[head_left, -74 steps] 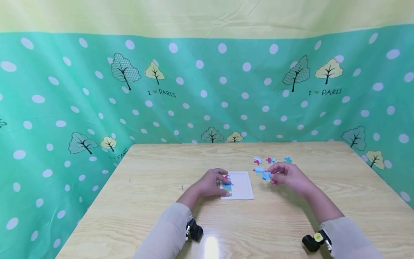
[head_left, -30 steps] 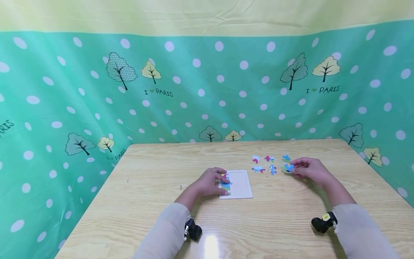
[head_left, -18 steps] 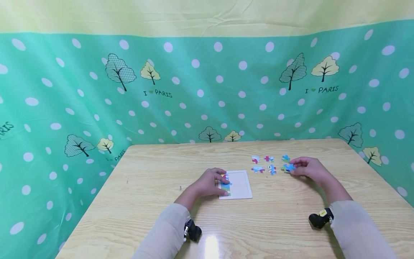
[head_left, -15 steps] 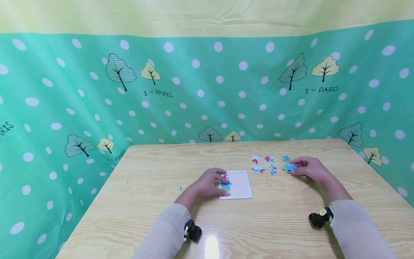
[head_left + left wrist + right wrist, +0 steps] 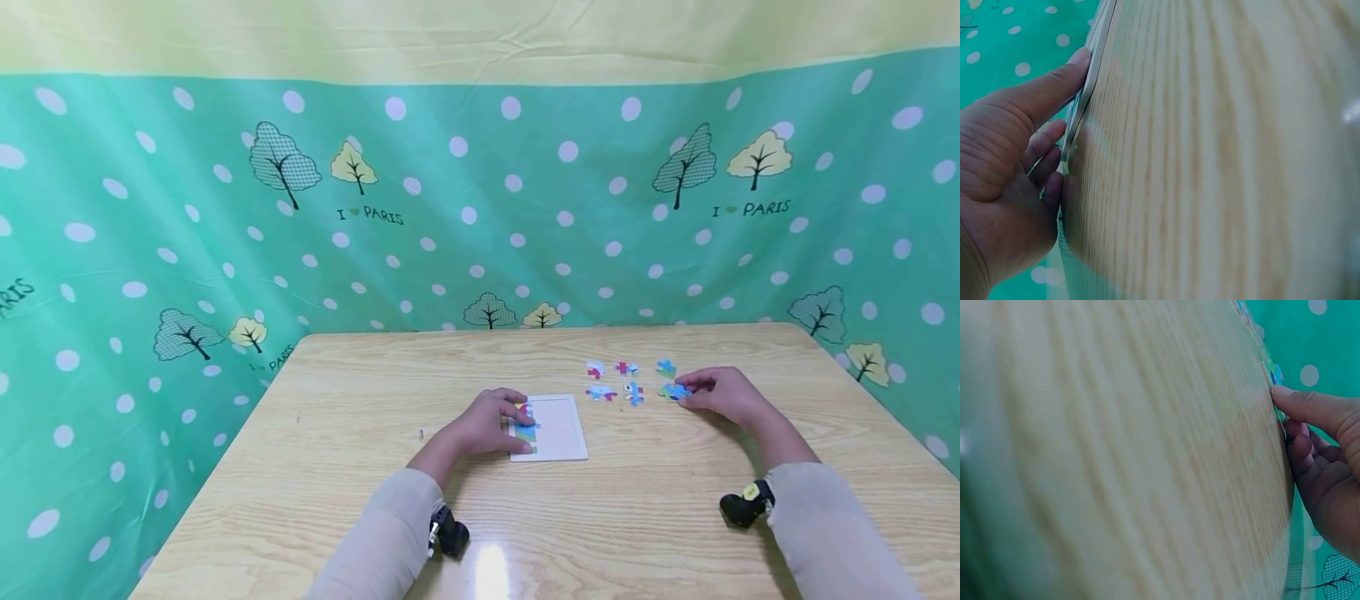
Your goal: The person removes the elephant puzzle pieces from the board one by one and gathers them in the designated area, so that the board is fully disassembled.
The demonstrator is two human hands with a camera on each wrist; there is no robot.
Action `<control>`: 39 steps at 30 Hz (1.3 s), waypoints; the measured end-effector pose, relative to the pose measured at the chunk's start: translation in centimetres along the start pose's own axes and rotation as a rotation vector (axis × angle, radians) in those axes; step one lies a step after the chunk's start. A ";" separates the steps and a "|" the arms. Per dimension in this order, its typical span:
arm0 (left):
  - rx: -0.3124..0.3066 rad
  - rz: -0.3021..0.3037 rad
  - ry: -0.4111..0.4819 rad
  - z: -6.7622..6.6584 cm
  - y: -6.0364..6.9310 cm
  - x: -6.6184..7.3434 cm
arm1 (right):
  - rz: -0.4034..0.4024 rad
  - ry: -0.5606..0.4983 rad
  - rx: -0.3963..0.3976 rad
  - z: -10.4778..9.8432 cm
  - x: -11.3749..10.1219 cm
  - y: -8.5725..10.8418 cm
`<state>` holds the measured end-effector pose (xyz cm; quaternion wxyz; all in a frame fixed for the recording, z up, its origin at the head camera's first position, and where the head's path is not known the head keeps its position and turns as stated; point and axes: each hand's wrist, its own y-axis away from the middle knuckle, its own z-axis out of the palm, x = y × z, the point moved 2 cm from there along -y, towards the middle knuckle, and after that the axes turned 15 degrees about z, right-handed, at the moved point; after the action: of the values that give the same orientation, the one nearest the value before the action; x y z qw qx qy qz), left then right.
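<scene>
In the head view a square white puzzle frame (image 5: 564,433) lies on the table, with colourful puzzle pieces (image 5: 525,434) along its left side. My left hand (image 5: 489,423) rests over that side, fingers relaxed and spread, partly hiding the pieces. In the left wrist view its thumb (image 5: 1054,87) touches the frame's edge. Farther right, my right hand (image 5: 723,393) pinches a blue-green jigsaw piece (image 5: 673,392) at its right edge, low at the table surface. The right wrist view shows thumb and fingertips close together at that piece (image 5: 1275,376).
Several loose pieces lie in rows behind and right of the frame: a white-red one (image 5: 596,369), a red one (image 5: 626,368), a blue one (image 5: 666,367), a long one (image 5: 601,393) and another blue one (image 5: 633,392). The wooden table (image 5: 360,375) meets a green dotted curtain (image 5: 420,208).
My right hand has moved right with the blue-green piece, away from the other pieces, to the right end of the front row. My left hand has stayed on the frame.
</scene>
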<state>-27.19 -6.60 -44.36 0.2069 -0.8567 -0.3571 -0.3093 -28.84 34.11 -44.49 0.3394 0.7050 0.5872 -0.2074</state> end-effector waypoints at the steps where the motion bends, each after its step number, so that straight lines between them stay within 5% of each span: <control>1: -0.001 0.001 -0.002 0.0 0.0 0.0 | -0.008 0.014 0.003 0.0 0.0 0.0; 14: 0.009 0.005 0.003 0.0 0.0 -0.1 | -0.028 -0.055 -0.012 0.1 -0.7 0.7; 39: 0.012 0.009 0.009 -0.1 0.2 0.4 | -0.119 -0.235 0.008 2.1 -6.1 3.3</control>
<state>-26.88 -6.59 -44.04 0.2151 -0.8556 -0.3542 -0.3103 -26.84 28.14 -40.96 0.3901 0.6411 0.5834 -0.3107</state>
